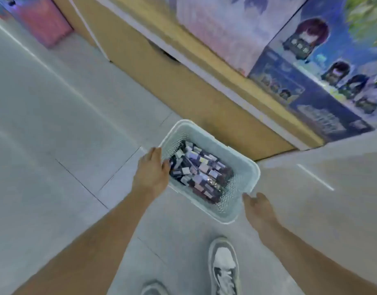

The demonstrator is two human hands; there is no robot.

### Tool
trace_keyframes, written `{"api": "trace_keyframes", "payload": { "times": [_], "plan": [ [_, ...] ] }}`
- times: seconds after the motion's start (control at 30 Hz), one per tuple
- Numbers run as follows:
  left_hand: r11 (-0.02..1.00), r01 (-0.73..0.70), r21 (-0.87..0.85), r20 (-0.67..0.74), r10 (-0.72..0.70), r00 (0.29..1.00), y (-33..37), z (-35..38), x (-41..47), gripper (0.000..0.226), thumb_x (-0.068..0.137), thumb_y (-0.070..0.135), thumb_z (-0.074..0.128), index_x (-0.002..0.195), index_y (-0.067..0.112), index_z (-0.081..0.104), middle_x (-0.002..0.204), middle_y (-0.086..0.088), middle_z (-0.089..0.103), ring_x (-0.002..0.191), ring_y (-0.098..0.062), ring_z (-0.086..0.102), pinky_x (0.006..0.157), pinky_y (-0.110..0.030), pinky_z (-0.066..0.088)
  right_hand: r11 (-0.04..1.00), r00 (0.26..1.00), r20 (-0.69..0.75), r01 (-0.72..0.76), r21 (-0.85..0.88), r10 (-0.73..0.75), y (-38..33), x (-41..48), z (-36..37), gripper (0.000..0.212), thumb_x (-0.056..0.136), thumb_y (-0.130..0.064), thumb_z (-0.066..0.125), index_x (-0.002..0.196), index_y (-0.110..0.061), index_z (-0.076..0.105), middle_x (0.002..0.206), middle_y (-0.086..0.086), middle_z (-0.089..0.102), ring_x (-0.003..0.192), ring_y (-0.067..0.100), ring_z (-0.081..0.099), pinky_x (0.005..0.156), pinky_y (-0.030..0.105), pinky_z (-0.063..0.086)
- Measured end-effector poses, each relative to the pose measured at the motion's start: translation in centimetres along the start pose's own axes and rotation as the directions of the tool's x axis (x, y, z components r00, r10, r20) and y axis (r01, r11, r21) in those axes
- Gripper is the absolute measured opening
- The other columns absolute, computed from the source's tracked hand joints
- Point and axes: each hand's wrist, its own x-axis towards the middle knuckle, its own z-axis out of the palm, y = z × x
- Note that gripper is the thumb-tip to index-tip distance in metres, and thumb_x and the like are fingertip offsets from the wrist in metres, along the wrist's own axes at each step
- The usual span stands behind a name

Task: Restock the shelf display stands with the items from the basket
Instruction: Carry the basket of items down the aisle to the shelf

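Observation:
A white plastic basket (pixel 245 167) sits on the tiled floor, in front of the display unit. It is filled with several small dark packaged items (pixel 201 172). My left hand (pixel 152 171) is at the basket's left rim, with the fingers curled over the edge. My right hand (pixel 258 206) is at the basket's near right corner, fingers bent and touching the rim. The picture is blurred, so the grip of each hand is hard to read.
A wooden display unit (pixel 183 81) with a white edge runs diagonally across the top. Printed boxes with doll pictures (pixel 323 81) stand on it at the right. A pink box (pixel 45 22) is at the top left. My shoes (pixel 223 267) stand below the basket.

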Motion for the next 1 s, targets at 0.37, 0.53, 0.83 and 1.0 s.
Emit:
{"api": "trace_keyframes", "payload": {
  "times": [0.37, 0.53, 0.83, 1.0],
  "plan": [
    [0.962, 0.255, -0.097, -0.01, -0.257, 0.966, -4.2, 2.2, 2.4, 0.027, 0.102, 0.032, 0.028, 0.096, 0.008, 0.039, 0.086, -0.011, 0.055, 0.08, -0.034, 0.054, 0.068, -0.039, 0.041, 0.96, 0.955, -0.157, 0.225, -0.166, -0.251, -1.1, 0.3, 1.7, 0.016, 0.102, -0.018, 0.04, 0.1, -0.002, 0.038, 0.089, 0.021, 0.053, 0.088, 0.044, 0.056, 0.067, 0.037, 0.035],
    [0.895, 0.369, -0.253, -0.02, -0.386, 0.922, -4.0, -8.3, -5.4, 0.03, 0.1, 0.032, 0.033, 0.096, 0.005, 0.045, 0.076, -0.001, 0.05, 0.073, -0.027, 0.049, 0.063, -0.034, 0.035, 0.918, 0.923, -0.094, 0.351, -0.186, -0.372, -6.3, -7.9, -2.9, 0.024, 0.101, -0.022, 0.043, 0.106, 0.001, 0.048, 0.087, 0.016, 0.055, 0.077, 0.032, 0.049, 0.067, 0.038, 0.037],
    [0.637, 0.319, -0.702, -0.18, -0.592, 0.786, 1.4, -43.2, -20.7, 0.036, 0.102, 0.041, 0.028, 0.099, 0.013, 0.05, 0.103, 0.001, 0.055, 0.102, -0.021, 0.051, 0.086, -0.028, 0.033, 0.695, 0.704, 0.004, 0.701, -0.16, -0.71, -27.9, -33.7, -12.9, 0.026, 0.099, -0.021, 0.05, 0.11, 0.002, 0.058, 0.096, 0.028, 0.065, 0.092, 0.044, 0.061, 0.074, 0.041, 0.042],
    [0.515, 0.309, -0.799, -0.231, -0.738, 0.634, -0.4, -57.0, -25.5, 0.044, 0.103, 0.04, 0.024, 0.13, 0.014, 0.048, 0.118, 0.005, 0.046, 0.105, -0.013, 0.041, 0.08, -0.016, 0.022, 0.57, 0.583, 0.091, 0.81, -0.139, -0.807, -41.1, -45.9, -12.4, 0.036, 0.101, -0.026, 0.045, 0.129, -0.005, 0.055, 0.112, 0.025, 0.065, 0.104, 0.042, 0.06, 0.081, 0.04, 0.043]
  ]
}}
